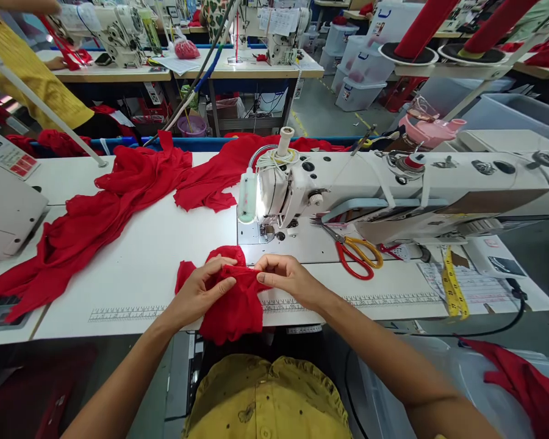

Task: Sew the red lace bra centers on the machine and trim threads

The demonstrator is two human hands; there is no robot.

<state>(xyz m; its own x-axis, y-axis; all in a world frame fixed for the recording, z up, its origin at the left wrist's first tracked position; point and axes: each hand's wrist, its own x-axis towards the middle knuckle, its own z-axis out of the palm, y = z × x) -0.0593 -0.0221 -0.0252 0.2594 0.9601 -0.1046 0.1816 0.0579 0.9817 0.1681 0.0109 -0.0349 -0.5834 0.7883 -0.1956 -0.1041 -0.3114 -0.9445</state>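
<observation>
A piece of red fabric (233, 311) lies bunched at the table's front edge, part of it hanging over. My left hand (205, 286) grips its upper left part between thumb and fingers. On the right, my right hand (286, 277) pinches the fabric's edge between thumb and forefinger. Just beyond both hands stands a white sewing machine (338, 183), its needle area (268, 228) lit by a small lamp. The fabric is in front of the needle plate, apart from the needle. Scissors (359, 253) with red and yellow handles lie right of my right hand.
Long red fabric pieces (119, 207) spread over the table's left and back. A printed ruler (384, 300) runs along the front edge. A yellow tape measure (452, 283) hangs at the right. Another person's yellow sleeve (32, 79) shows at upper left. Plastic bins (359, 91) stand behind.
</observation>
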